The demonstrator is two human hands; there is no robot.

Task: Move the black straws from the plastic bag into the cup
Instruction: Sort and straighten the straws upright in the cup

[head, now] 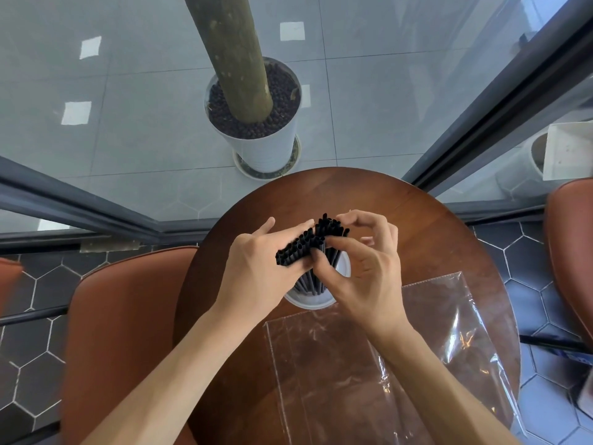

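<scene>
Both hands meet over a white cup [309, 301] on a round wooden table [426, 239]. A bundle of black straws [309, 240] stands in the cup, its lower ends inside the rim and its open tops fanned out between the two sets of fingers. The left hand [256, 268] wraps around the left side of the bundle, its thumb and fingers curled against the straws, with the index finger stretched along the far side of the tops. The right hand [362, 264] pinches the right side of the bundle: its thumb presses the near side of the straws while its index finger arches over the far tops, and its other fingers curl loosely behind, apart from the straws.

Just below the right wrist, a clear plastic bag [369, 358] lies flat on the table, near the cup; no straws show through it. Left of the left forearm stands a brown chair [128, 316]. Beyond the fingertips, behind glass, a white plant pot [263, 149] holds a thick trunk.
</scene>
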